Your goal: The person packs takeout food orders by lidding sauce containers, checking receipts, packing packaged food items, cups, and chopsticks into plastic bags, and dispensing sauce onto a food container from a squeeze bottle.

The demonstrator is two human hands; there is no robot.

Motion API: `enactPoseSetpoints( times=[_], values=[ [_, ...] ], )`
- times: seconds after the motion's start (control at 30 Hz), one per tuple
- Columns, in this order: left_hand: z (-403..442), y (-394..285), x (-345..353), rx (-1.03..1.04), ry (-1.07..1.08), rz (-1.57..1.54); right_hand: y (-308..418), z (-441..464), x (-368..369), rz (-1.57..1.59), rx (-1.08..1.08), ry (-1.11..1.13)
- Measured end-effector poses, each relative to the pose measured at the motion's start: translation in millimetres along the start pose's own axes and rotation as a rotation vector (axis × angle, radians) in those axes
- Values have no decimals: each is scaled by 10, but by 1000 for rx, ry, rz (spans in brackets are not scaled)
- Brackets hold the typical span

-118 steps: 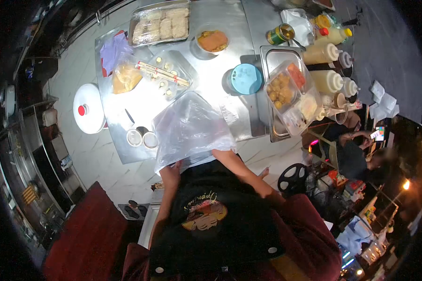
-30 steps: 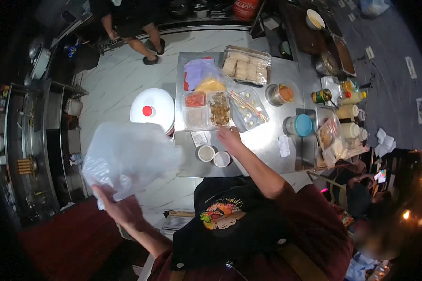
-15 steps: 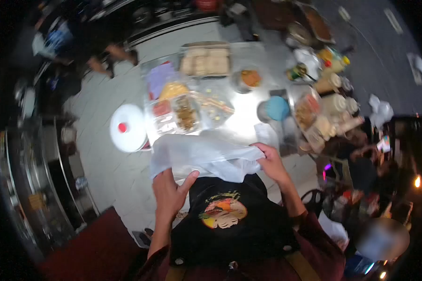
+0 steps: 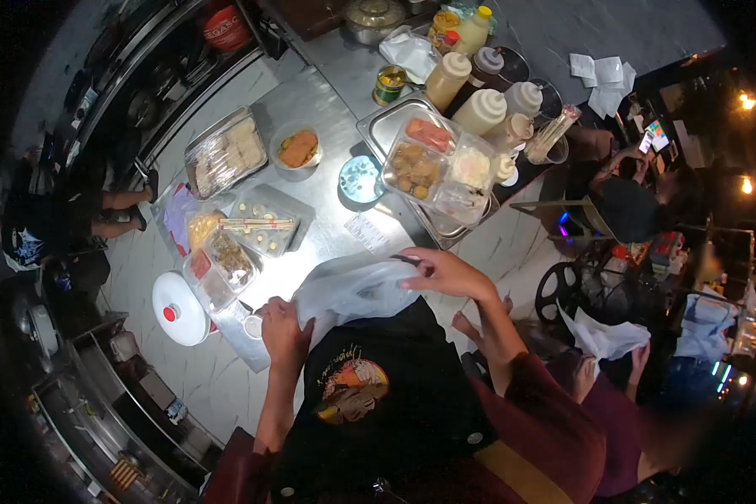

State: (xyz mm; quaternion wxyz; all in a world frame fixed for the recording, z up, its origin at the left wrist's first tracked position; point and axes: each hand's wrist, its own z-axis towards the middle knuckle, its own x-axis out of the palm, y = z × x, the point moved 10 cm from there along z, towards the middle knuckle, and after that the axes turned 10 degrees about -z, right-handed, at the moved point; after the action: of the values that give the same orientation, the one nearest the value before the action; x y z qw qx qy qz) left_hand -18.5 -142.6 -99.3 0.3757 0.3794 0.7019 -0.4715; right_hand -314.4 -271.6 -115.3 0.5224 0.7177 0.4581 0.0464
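Note:
A translucent white plastic bag (image 4: 353, 290) spreads between my hands, just in front of the black apron (image 4: 412, 370). My left hand (image 4: 286, 332) is closed on the bag's left edge, fingers curled over. At the other side my right hand (image 4: 447, 275) pinches the top right of the bag between thumb and fingers. A small dark strip shows at those fingertips; I cannot make out what it is. Beyond the bag, a printed paper slip (image 4: 366, 233) lies on the steel table (image 4: 328, 202).
Divided containers of food (image 4: 227, 256) and a wrapped tray (image 4: 225, 151) sit on the left. At right are a sectioned topping tray (image 4: 441, 168), sauce bottles (image 4: 481, 111) and a blue-topped tub (image 4: 361, 180). A white lid (image 4: 181, 308) stands left. Another person holds white plastic (image 4: 605, 334) at right.
My view has turned, so the table now appears slanted. My left hand, earlier with its thumb spread at the bag, has closed on its edge. The right hand still grips the bag.

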Motion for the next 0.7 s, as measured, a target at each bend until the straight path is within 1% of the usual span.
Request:
enactPoseSetpoints(
  times=[0.03,0.13,0.17,0.2,0.27,0.3,0.4,0.43,0.5,0.53,0.57,0.6,0.63,0.67,0.7],
  values=[
    [-7,148,267,56,87,-53,19,-116,-120,31,28,-8],
    [17,288,318,-138,13,-366,-304,-328,-778,121,113,-280],
    [17,305,268,-50,-96,-381,-508,-386,-1074,198,178,-533],
    [40,305,265,-169,-31,-459,-737,-452,-1319,270,245,-787],
    [138,126,123,-411,93,-619,-1014,-208,-1433,287,361,-798],
    [193,30,25,-397,47,-564,-1098,-112,-1469,293,411,-803],
    [402,-281,-162,-233,-103,-488,-898,69,-1534,-146,406,-875],
    [501,-453,-232,-115,-90,-436,-937,97,-1511,-127,401,-888],
    [637,-515,-176,-10,-70,-416,-1042,147,-1489,-96,388,-912],
    [681,-539,-153,36,-63,-408,-1123,174,-1462,20,348,-957],
    [715,-588,-216,7,-58,-421,-1223,207,-1404,137,310,-993],
    [719,-631,-310,9,-110,-458,-1327,231,-1365,256,271,-1026],
    [710,-591,-341,-53,-146,-486,-1400,288,-1261,470,330,-905],
    [691,-533,-375,-113,-183,-514,-1341,303,-1218,613,278,-881],
    [676,-507,-386,-122,-189,-528,-1266,321,-1163,755,225,-851]
  ],
)
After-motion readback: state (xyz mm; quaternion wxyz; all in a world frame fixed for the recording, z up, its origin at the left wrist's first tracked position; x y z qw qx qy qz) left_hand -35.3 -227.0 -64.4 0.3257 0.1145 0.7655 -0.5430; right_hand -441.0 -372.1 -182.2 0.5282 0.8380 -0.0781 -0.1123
